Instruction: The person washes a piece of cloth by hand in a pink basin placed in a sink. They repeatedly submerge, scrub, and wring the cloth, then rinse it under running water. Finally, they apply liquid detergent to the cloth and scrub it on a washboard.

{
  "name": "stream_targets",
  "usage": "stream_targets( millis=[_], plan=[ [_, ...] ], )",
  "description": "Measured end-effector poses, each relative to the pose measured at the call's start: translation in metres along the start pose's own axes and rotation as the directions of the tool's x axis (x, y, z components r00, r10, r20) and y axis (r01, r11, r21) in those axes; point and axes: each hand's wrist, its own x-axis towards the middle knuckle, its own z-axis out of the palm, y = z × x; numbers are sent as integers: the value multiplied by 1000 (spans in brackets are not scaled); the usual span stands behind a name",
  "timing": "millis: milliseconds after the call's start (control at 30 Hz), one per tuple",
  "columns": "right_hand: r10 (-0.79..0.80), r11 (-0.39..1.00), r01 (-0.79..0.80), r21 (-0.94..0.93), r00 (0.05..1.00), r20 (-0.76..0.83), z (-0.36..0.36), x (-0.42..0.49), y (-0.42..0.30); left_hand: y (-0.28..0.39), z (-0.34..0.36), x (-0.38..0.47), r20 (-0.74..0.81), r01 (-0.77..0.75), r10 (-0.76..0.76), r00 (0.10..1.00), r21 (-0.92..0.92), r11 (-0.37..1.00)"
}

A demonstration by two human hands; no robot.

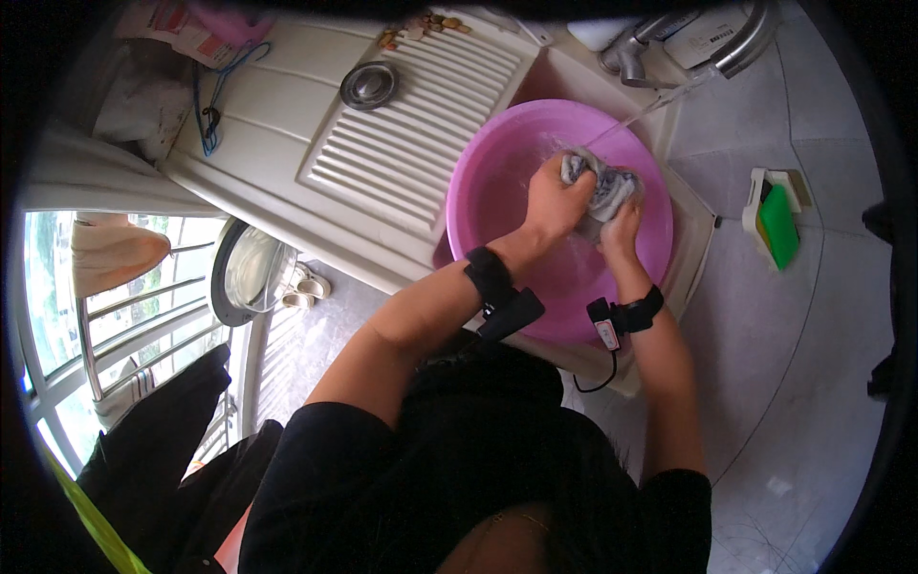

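Note:
A wet, bunched grey-and-white cloth is gripped between my two hands above a pink plastic basin. My left hand closes on its left side, and my right hand holds its lower right side. Water runs from the metal faucet spout at the upper right down towards the cloth and basin. The basin sits in the sink recess, with water inside it. Black straps with small devices are around both my wrists. The underside of the cloth and some of my fingers are hidden.
Left of the basin lies a ribbed washboard surface with a round metal sink strainer and small pebbles. A blue cord lies further left. On the grey wall at right hangs a holder with a green sponge or brush.

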Motion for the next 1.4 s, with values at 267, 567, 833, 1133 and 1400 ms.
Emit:
stream_targets(
  millis=[267, 567, 833, 1133, 1400],
  plan=[
    [685, 516, -837, 182, 531, 499, -9, 4, -5, -15, -26, -2, 167, -311, 266, 949, 392, 866],
    [277, 959, -283, -21, 918, 283, -51, 107, -69, -37, -50, -7, 107, 377, -362, 926, -234, 896],
    [139, 955, -196, 223, 959, 249, -24, 212, -57, -38, -65, -3, 144, 352, -348, 926, 0, 936],
    [-82, 989, 49, 139, 969, 235, -47, 166, -45, -22, -68, -5, 274, 433, -420, 865, 13, 901],
    [285, 948, -46, -315, 563, 776, -53, 17, -32, 21, -57, 0, 545, 565, -338, 767, -326, 757]
  ],
)
